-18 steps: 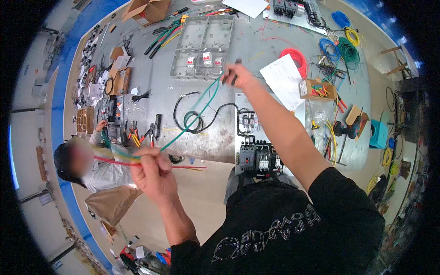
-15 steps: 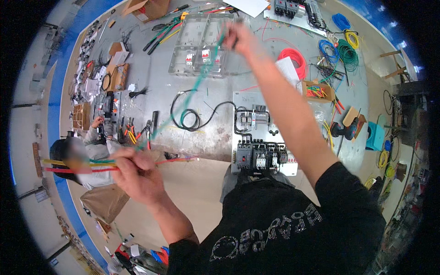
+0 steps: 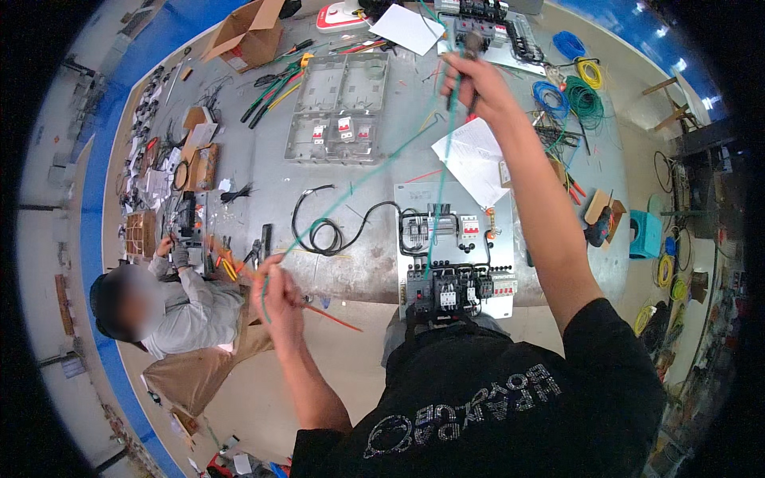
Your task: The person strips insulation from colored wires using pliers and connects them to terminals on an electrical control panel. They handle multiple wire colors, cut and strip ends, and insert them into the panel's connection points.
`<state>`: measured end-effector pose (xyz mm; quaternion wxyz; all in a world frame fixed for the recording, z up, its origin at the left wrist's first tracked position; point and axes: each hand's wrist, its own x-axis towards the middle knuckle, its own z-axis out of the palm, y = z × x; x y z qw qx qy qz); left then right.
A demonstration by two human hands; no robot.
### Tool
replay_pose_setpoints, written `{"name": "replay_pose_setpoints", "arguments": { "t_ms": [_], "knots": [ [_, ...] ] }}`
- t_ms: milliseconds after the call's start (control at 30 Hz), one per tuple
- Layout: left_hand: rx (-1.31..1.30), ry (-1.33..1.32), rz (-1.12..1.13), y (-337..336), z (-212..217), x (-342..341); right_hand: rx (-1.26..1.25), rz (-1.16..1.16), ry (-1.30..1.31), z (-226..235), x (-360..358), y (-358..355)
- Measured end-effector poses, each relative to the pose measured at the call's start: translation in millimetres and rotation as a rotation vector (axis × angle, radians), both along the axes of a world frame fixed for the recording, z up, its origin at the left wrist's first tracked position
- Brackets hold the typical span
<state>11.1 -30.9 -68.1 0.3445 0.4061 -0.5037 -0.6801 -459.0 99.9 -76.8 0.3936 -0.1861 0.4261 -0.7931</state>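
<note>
A thin green wire (image 3: 362, 179) runs stretched above the grey worktable (image 3: 366, 263), from about 7 o'clock of the picture up toward 12 o'clock. Its lower end is in the left hand (image 3: 276, 296), which is closed around it together with some red and orange wires (image 3: 331, 319) that stick out from the fist toward 4 o'clock. Its upper end is in the right hand (image 3: 470, 80), raised high at about 1 o'clock and closed on the wire; a dark tool-like piece shows above the fingers, but what it is cannot be told. From the right hand another length of the green wire hangs down toward the white electrical panel (image 3: 454, 247), which lies on the table at 5 o'clock of the centre and carries breakers and dark contactors. A coiled black cable (image 3: 323, 231) lies just beside the panel, at its 9 o'clock. White paper sheets (image 3: 474, 163) rest near the panel, at its 12 o'clock. Farther up, a grey plastic enclosure (image 3: 343, 107) lies open on the table. Coils of blue, green and yellow wire (image 3: 578, 92) lie at 2 o'clock. At 8 o'clock a second person (image 3: 183, 307) in a grey top sits at the table edge.
</note>
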Motion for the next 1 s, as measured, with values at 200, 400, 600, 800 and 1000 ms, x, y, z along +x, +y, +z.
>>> {"name": "replay_pose_setpoints", "arguments": {
  "t_ms": [200, 400, 600, 800, 1000],
  "knots": [
    [0.179, -0.083, -0.213, -1, -66, -2, 0.209, -0.077, -0.1, -65, 18, 69],
    [0.291, -0.02, -0.272, 0, -97, 10, 0.327, -0.146, -0.108, -120, 19, 80],
    [0.257, -0.046, -0.048, 9, -86, 17, 0.358, -0.175, -0.193, -155, 50, 56],
    [0.094, -0.064, -0.03, 3, -62, 6, 0.503, -0.318, -0.296, -202, 76, 30],
    [0.07, -0.02, -0.114, 11, -53, -2, 0.44, -0.347, -0.383, -210, 71, -8]
  ]
}}
